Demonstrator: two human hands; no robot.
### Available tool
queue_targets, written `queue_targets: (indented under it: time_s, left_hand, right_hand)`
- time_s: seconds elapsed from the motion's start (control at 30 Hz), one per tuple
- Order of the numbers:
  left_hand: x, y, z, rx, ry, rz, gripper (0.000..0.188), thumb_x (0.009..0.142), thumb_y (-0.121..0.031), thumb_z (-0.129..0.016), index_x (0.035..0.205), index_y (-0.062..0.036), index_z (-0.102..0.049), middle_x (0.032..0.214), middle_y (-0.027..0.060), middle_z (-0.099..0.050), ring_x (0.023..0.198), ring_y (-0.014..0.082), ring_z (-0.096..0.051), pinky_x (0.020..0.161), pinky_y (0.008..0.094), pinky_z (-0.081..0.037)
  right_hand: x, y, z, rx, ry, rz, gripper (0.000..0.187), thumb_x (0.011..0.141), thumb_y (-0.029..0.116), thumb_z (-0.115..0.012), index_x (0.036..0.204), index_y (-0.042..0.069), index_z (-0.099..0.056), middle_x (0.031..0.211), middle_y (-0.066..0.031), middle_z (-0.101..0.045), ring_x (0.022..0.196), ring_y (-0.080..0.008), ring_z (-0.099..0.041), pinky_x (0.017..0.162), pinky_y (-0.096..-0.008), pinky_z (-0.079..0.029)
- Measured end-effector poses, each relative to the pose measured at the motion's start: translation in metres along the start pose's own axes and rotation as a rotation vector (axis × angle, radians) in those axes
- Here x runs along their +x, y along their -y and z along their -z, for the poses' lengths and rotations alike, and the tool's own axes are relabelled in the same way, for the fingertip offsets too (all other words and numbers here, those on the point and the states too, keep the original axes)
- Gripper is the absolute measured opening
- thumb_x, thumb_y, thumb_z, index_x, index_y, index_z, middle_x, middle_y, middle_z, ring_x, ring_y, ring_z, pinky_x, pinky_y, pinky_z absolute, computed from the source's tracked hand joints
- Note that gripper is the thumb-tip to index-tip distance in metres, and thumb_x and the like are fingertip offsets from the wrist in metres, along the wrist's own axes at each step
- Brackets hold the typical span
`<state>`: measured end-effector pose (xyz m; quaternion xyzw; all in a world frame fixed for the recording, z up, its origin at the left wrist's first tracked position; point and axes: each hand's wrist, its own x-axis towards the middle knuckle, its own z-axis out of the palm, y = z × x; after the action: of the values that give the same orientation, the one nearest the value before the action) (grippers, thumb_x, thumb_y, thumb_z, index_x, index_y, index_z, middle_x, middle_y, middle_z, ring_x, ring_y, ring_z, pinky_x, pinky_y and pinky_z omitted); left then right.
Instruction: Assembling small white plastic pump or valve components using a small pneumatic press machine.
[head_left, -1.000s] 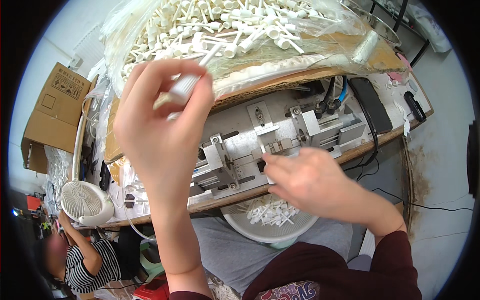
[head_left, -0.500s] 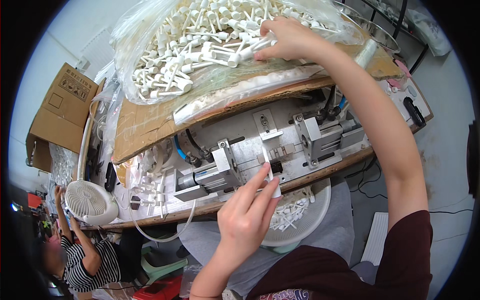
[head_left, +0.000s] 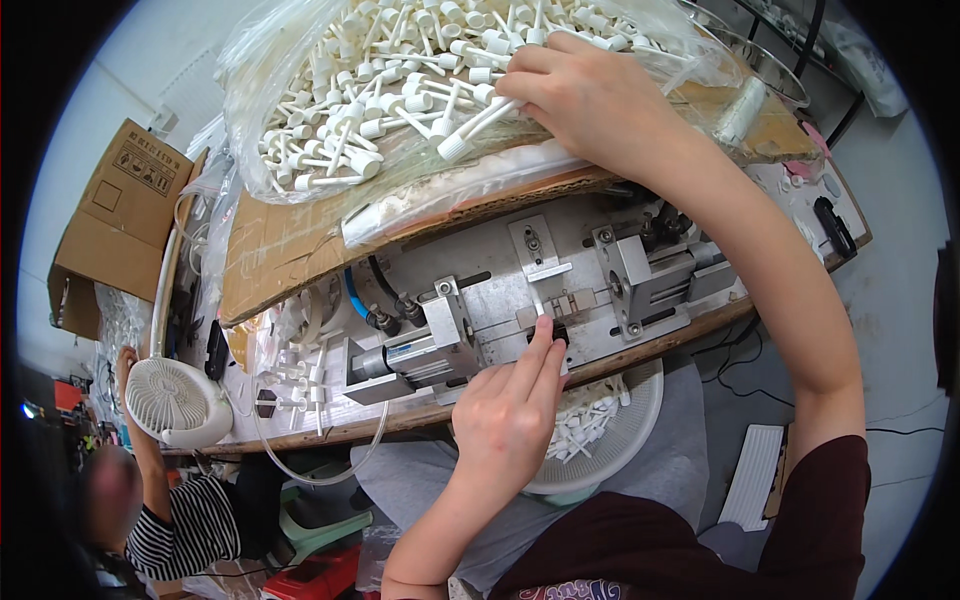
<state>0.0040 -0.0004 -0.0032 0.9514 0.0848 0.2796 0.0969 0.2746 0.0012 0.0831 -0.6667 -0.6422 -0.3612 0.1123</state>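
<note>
My right hand reaches over the heap of white caps with thin stems in a clear plastic bag. Its fingers are closed round the stem of one white cap with stem, whose ribbed cap points down and left. My left hand is at the front of the metal fixture, fingers pressed together over another white cap with stem. A short bit of the stem shows beyond the fingertips; the rest is mostly hidden. Metal cylinder blocks stand on both sides of the fixture.
A white basket with white pieces is below the table edge. The bag lies on a cardboard sheet above the fixture. A white fan and a cardboard box are left. Another person sits at lower left.
My left hand has pushed slightly forward and right, covering more of its white piece. My right hand has closed on a cap's stem and come nearer to me, its wrist turned.
</note>
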Motion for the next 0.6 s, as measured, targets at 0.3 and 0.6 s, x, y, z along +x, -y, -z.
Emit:
queue_targets:
  time_s: [0.3, 0.6]
  left_hand:
    - [0.000, 0.000, 0.005, -0.081, 0.061, 0.070, 0.035, 0.078, -0.010, -0.081, 0.110, -0.0034, -0.073, 0.125, 0.0098, -0.070, 0.064, 0.0183, -0.067, 0.060, 0.0268, -0.054]
    - [0.004, 0.002, 0.052, -1.546, -0.056, 0.656, 0.047, 0.092, 0.009, -0.062, 0.138, 0.0099, -0.052, 0.120, 0.0243, -0.066, 0.102, 0.0256, -0.071, 0.083, 0.0325, -0.062]
  right_hand:
    - [-0.010, -0.023, 0.013, 0.116, -0.219, -0.082, 0.027, 0.091, 0.014, -0.067, 0.118, 0.011, -0.069, 0.121, -0.0041, -0.071, 0.095, -0.0257, -0.072, 0.077, -0.0363, -0.059]
    - [-0.090, 0.080, 0.073, 0.323, -0.133, 0.063, 0.046, 0.075, 0.009, -0.066, 0.120, -0.001, -0.069, 0.111, -0.0132, -0.070, 0.085, -0.0222, -0.069, 0.068, -0.0322, -0.055]
